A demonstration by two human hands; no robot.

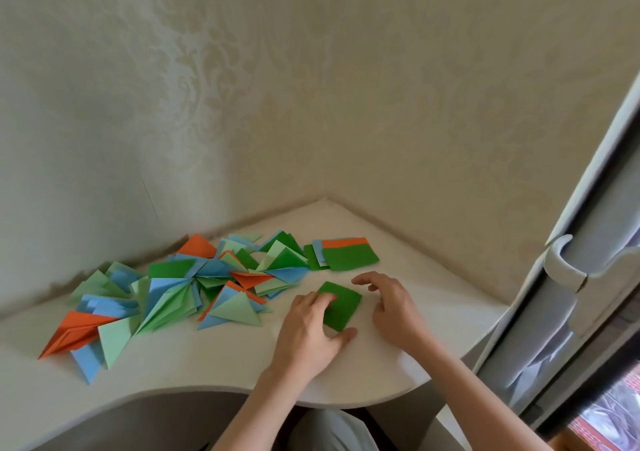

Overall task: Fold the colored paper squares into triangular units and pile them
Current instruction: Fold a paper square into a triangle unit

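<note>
A dark green paper square (343,307) lies flat on the white table near the front edge. My left hand (311,329) rests on its left side, fingertips pressing the paper and the thumb at its near corner. My right hand (391,307) hovers just right of the square with loosely curled fingers, holding nothing. A pile of folded triangular units (180,293) in green, light green, blue and orange spreads across the left of the table. A small stack of unfolded squares (346,255), green on top with orange showing behind, sits beyond the hands.
The white table (214,357) fits into a wall corner and has a curved front edge. A grey window frame with a handle (564,263) stands close on the right.
</note>
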